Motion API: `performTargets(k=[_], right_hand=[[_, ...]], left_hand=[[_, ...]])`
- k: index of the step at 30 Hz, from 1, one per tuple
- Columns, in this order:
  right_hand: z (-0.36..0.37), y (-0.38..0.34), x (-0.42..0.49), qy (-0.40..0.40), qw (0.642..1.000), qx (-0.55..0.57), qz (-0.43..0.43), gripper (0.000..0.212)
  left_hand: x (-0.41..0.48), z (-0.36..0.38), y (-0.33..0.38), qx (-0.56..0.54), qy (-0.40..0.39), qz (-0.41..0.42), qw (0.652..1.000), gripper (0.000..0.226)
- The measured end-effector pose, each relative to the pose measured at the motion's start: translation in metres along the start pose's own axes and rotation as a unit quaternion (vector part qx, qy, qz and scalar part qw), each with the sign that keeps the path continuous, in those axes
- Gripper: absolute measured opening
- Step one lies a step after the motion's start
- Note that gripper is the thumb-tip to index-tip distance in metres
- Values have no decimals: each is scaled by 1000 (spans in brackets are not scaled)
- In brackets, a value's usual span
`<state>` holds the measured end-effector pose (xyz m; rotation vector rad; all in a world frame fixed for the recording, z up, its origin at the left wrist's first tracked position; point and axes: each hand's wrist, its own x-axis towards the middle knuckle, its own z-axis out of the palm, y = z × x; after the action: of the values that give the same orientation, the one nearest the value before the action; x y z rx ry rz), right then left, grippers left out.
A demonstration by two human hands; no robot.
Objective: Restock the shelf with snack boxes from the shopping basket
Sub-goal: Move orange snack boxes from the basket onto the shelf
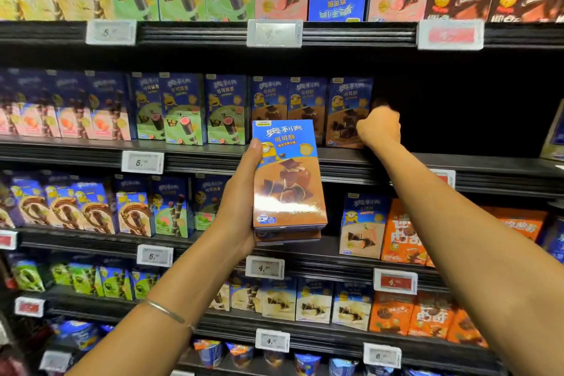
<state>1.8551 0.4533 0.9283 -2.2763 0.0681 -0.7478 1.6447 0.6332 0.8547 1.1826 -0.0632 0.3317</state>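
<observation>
My left hand (241, 207) grips a stack of two blue-and-brown snack boxes (288, 180) by their left side, upright in front of the shelves. Only the bottom edge of the rear box shows. My right hand (380, 127) reaches to the second shelf (476, 166), fingers curled at the right edge of the rightmost brown snack box (346, 107) standing there. That box ends a row of three matching boxes. The shopping basket is out of view.
To the right of my right hand the shelf has a dark gap (457, 107) with no boxes. Green and pink snack boxes (183, 110) fill the shelf to the left. Price tags (142, 162) clip to the shelf fronts. Other stocked shelves lie above and below.
</observation>
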Motion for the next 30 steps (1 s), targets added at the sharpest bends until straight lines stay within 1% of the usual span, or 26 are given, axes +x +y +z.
performTargets(k=[3, 7, 10, 14, 17, 19, 21, 22, 23, 24, 25, 26, 27, 28, 30], right_hand=[[0, -2, 3, -24, 1000, -17, 2, 23], [-1, -6, 5, -41, 998, -43, 10, 30], [-1, -9, 6, -53, 996, -67, 3, 29], [-2, -10, 5, -52, 996, -78, -6, 30], [-5, -8, -3, -40, 999, -31, -9, 27], [-10, -9, -15, 3, 1000, 16, 1, 30], [-17, -14, -35, 55, 995, 81, -25, 41], [-20, -18, -48, 47, 988, 141, -52, 42], [-23, -22, -63, 5, 974, 215, -73, 40], [-28, -26, -80, -68, 954, 281, -76, 40], [-31, -30, -96, -158, 931, 323, -65, 43], [-34, -33, -111, -243, 909, 333, -58, 46], [-36, -36, -122, -301, 896, 319, -66, 47], [-35, -38, -130, -332, 891, 300, -84, 46], [-34, -43, -141, -348, 886, 289, -105, 40]], left_hand=[[3, -1, 3, -5, -1, 1, 1000, 48], [7, -1, 5, 4, -5, 7, 1000, 48], [10, -2, 6, 1, -7, 1, 1000, 47], [12, -4, 6, 1, -6, -6, 1000, 47], [13, -7, 5, -2, -12, -11, 1000, 48], [13, -9, 5, -8, -14, -12, 1000, 48], [14, -11, 6, -12, -8, -9, 1000, 47], [15, -12, 7, -13, -2, -6, 1000, 46], [15, -12, 9, -15, 6, -1, 1000, 44], [16, -12, 11, -18, 16, 5, 1000, 44], [16, -11, 13, -19, 25, 10, 999, 45], [16, -10, 15, -19, 32, 15, 999, 49], [17, -10, 17, -19, 37, 19, 999, 54], [18, -9, 20, -20, 38, 24, 999, 59], [20, -9, 27, -18, 46, 33, 998, 70]])
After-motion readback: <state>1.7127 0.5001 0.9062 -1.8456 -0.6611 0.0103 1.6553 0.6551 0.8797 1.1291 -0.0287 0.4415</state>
